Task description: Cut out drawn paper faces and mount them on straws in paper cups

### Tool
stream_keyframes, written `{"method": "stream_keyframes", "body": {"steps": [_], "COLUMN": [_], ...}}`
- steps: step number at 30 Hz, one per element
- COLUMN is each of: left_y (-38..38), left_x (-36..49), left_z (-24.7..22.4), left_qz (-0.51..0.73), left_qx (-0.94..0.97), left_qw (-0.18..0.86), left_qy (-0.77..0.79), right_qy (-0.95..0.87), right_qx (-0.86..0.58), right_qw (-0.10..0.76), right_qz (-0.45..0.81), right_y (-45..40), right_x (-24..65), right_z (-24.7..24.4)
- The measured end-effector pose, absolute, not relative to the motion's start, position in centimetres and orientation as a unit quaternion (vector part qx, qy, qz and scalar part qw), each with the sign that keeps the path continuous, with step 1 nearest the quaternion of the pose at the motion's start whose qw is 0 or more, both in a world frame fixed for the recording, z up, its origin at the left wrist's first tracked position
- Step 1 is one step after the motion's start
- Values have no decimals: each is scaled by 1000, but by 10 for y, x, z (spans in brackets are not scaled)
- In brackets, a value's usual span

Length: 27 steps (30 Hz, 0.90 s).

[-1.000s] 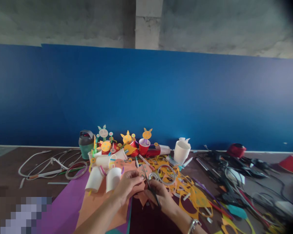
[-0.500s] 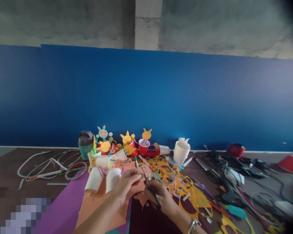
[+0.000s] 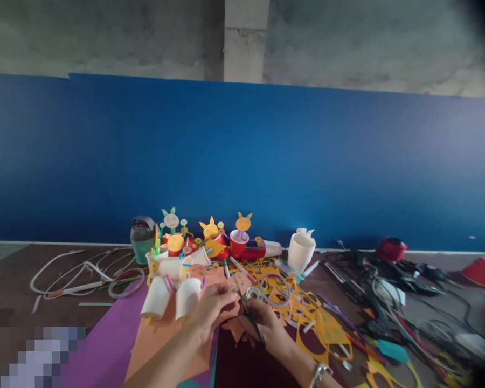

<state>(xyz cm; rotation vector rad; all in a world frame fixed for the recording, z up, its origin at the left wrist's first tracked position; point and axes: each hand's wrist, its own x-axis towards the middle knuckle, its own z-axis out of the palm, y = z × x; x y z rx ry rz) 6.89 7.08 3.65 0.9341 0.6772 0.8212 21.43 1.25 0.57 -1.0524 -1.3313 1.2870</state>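
My left hand [image 3: 213, 308] is pinched on a small piece of orange paper near the middle of the table. Dark scissors [image 3: 252, 318] are gripped in my right hand [image 3: 267, 324], their blades pointing up and left beside my left fingertips. Under and around the hands lie orange paper sheets [image 3: 170, 345] and scraps. Left of my left hand two upside-down white paper cups [image 3: 188, 297] have pipe cleaners attached. Behind the hands, red cups [image 3: 238, 245] carry orange paper animal heads [image 3: 243, 222].
Yellow paper offcuts [image 3: 327, 328] and a large tape roll [image 3: 275, 290] lie to the right, with a white cup [image 3: 301, 252] behind. Cables and a black glue gun [image 3: 388, 326] are farther right. A lidded green container [image 3: 143, 242] stands back left, near white cables.
My left fingertips have shifted slightly right, closer to the scissors. The scissor blades look closer together, and the rest of the table is unchanged.
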Motion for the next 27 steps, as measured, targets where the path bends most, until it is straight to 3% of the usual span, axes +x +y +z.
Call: {"method": "stream_keyframes", "body": {"steps": [27], "left_y": [74], "left_x": [68], "left_z": [28], "left_qz": [364], "left_qx": [420], "left_qw": [778], "left_qy": [294], "right_qy": [-544], "right_qx": [-419], "right_qw": [489], "right_qz": [537], "right_y": [10], "right_x": [212], "right_z": [14]}}
